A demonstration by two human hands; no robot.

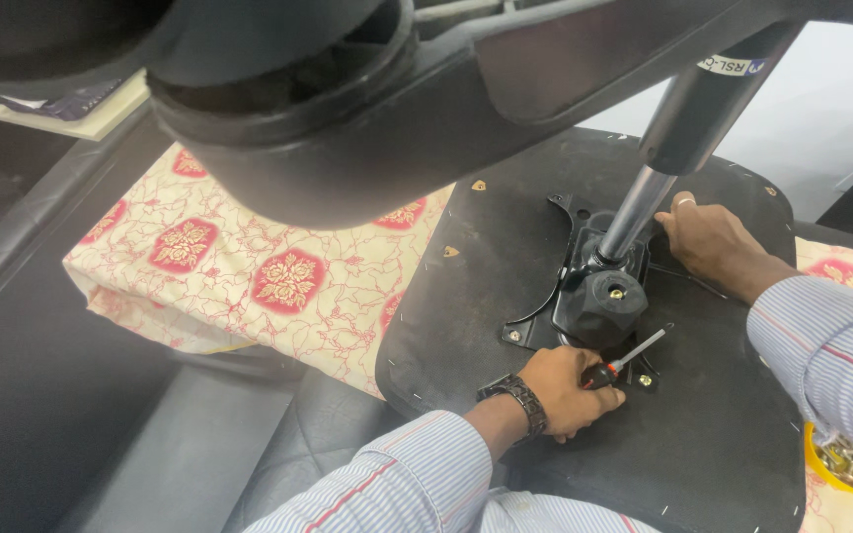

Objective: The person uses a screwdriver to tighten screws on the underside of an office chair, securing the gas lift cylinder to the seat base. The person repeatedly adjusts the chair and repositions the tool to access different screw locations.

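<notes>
A cream cloth (249,257) with red floral squares lies spread at left; a yellow container of metal screws (841,464) sits at right.

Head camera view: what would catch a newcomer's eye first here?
A big black chair base looms across the top, its shiny gas cylinder slanting down to the metal mechanism plate on the upturned seat underside. Below it, the left hand grips a red-handled screwdriver; the right hand rests beside the cylinder.

Left hand (570,390) fisted in a grip, right hand (708,237) resting flat.
</notes>
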